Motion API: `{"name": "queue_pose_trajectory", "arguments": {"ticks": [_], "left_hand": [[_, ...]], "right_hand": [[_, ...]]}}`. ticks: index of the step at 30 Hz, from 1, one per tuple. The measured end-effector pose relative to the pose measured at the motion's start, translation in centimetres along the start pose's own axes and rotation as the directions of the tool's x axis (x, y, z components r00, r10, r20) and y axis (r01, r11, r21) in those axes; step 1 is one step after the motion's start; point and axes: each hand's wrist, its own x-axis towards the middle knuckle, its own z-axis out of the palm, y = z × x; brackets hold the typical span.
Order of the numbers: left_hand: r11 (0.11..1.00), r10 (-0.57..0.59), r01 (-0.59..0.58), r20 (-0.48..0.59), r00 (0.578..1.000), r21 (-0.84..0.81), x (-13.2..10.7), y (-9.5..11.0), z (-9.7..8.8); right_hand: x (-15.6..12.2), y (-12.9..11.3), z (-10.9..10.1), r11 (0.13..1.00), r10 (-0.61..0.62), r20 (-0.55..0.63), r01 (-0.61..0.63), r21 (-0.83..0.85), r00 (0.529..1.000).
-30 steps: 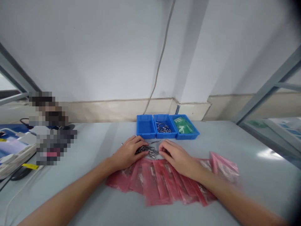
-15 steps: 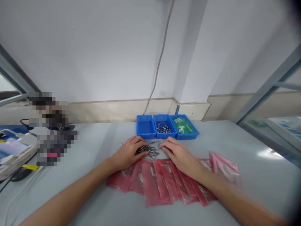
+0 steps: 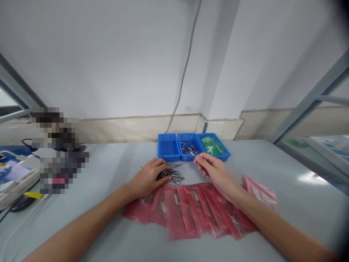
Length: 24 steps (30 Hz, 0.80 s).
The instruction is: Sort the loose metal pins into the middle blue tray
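A small heap of thin metal pins (image 3: 172,175) lies on the grey table (image 3: 114,171) in front of three blue bins. My left hand (image 3: 148,177) rests on the left side of the heap, fingers curled over the pins. My right hand (image 3: 213,168) is lifted off the table near the middle blue bin (image 3: 189,150), which holds more pins, with thumb and fingertips pinched together on a small metal pin. Several pink plastic bags (image 3: 196,211) are fanned out under my wrists.
The left blue bin (image 3: 168,150) looks bare; the right blue bin (image 3: 214,146) holds green parts. A cable (image 3: 185,69) runs down the wall behind. Papers and a dark cable lie at the far left (image 3: 16,182). A metal frame (image 3: 311,98) stands at the right.
My right hand has lifted from the pin heap and moved back and right toward the middle bin, fingers pinched. My left hand stays on the heap.
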Motion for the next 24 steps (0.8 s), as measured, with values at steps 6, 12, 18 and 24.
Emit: {"name": "queue_pose_trajectory", "arguments": {"ticks": [6, 12, 18, 24], "left_hand": [[1.000, 0.004, -0.004, -0.003, 1.000, -0.002, -0.1, -0.1, 0.1], [1.000, 0.027, -0.027, -0.002, 1.000, -0.001, 0.0, 0.0, 0.0], [1.000, 0.007, -0.007, 0.003, 1.000, -0.008, 0.0, 0.0, 0.0], [1.000, 0.014, -0.014, -0.008, 1.000, -0.001, 0.0, 0.0, 0.1]], "right_hand": [[0.2, 0.1, 0.1, 0.997, 0.038, -0.046, -0.034, 0.075, 0.998], [-0.2, -0.2, 0.4, 0.984, 0.039, -0.042, -0.031, 0.176, 0.998], [-0.2, -0.7, 0.1, 0.985, -0.030, -0.030, 0.035, 0.168, 0.999], [-0.3, 0.3, 0.4, 0.969, -0.099, 0.104, 0.120, -0.218, 0.990]]}}
